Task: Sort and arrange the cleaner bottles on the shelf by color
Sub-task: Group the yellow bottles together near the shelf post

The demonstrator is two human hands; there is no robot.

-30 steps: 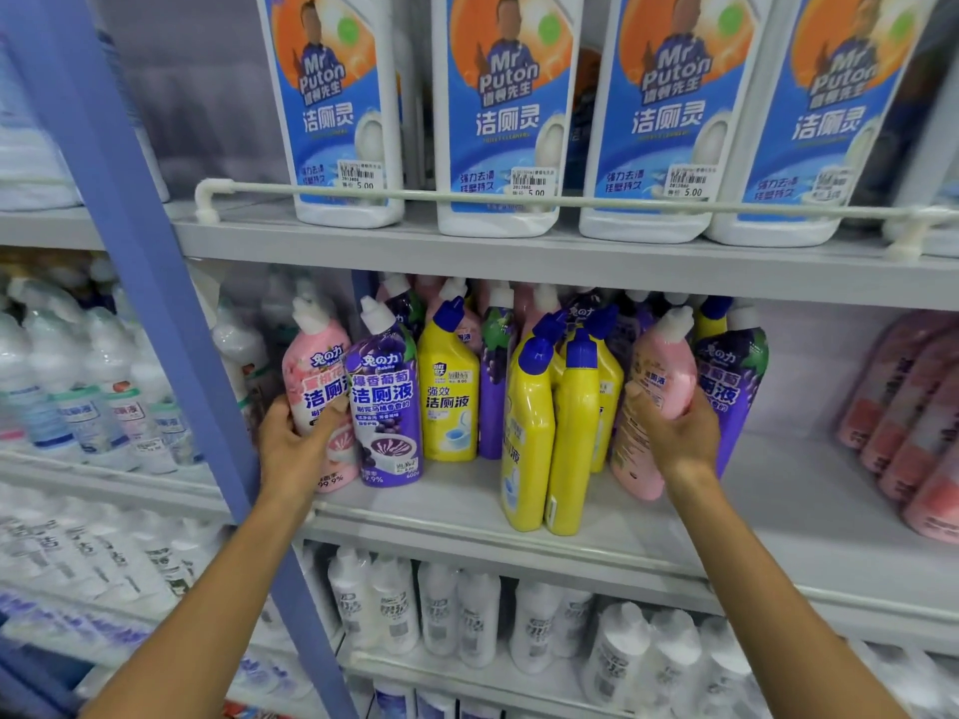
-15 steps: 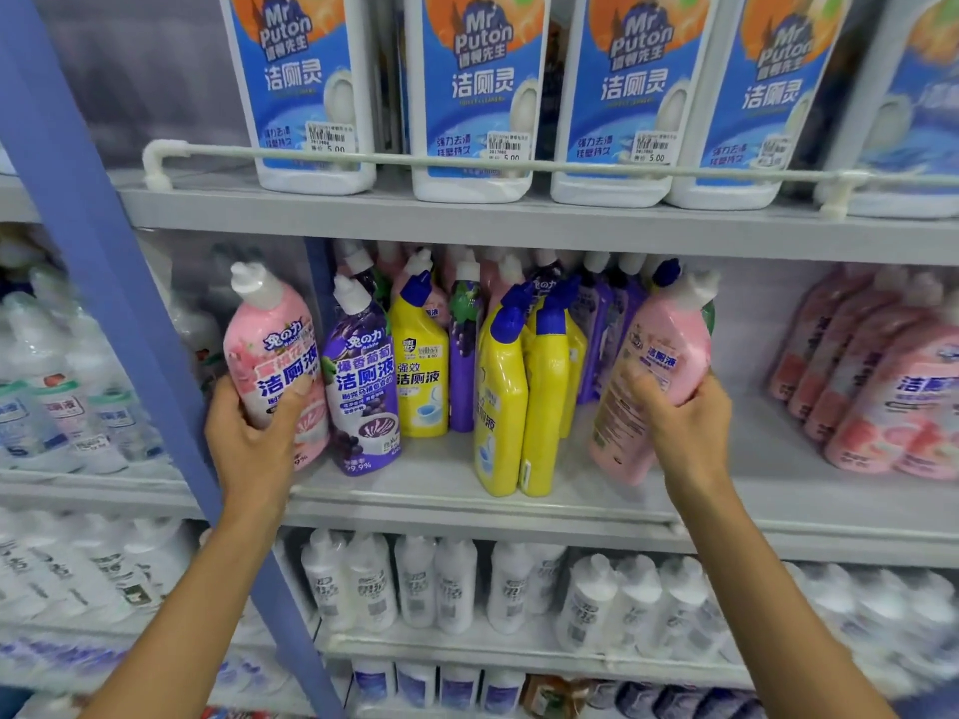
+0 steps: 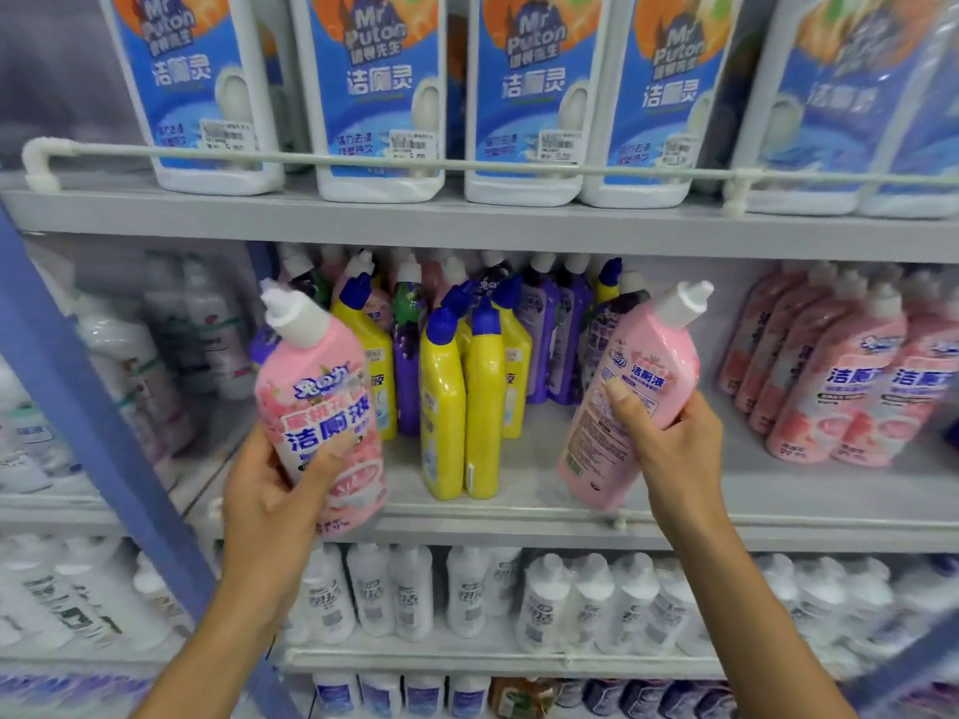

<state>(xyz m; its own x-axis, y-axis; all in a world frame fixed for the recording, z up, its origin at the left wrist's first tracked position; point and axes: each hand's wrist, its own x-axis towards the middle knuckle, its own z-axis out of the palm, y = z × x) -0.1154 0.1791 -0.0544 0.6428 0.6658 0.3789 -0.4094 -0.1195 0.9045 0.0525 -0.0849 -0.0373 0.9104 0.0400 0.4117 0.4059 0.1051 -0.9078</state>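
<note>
My left hand (image 3: pixel 270 490) grips a pink cleaner bottle (image 3: pixel 319 402) with a white cap, lifted in front of the middle shelf (image 3: pixel 778 516). A second pink bottle (image 3: pixel 630 397) is in my right hand (image 3: pixel 669 443), tilted right with its base just over the shelf's front edge. Between them stand yellow bottles (image 3: pixel 462 402) with blue caps, and purple bottles (image 3: pixel 545 339) stand behind those. Several pink bottles (image 3: pixel 840 376) are grouped at the right end of the same shelf.
A blue upright post (image 3: pixel 88 422) crosses the left side in front of the shelving. White bottles with blue labels (image 3: pixel 373 96) stand on the top shelf behind a white rail (image 3: pixel 363 163). Small white bottles (image 3: pixel 467 594) fill the shelf below.
Both pink bottles have come up and forward off the shelf row. The left one now hides the purple bottle beside it. The view has shifted closer and to the left.
</note>
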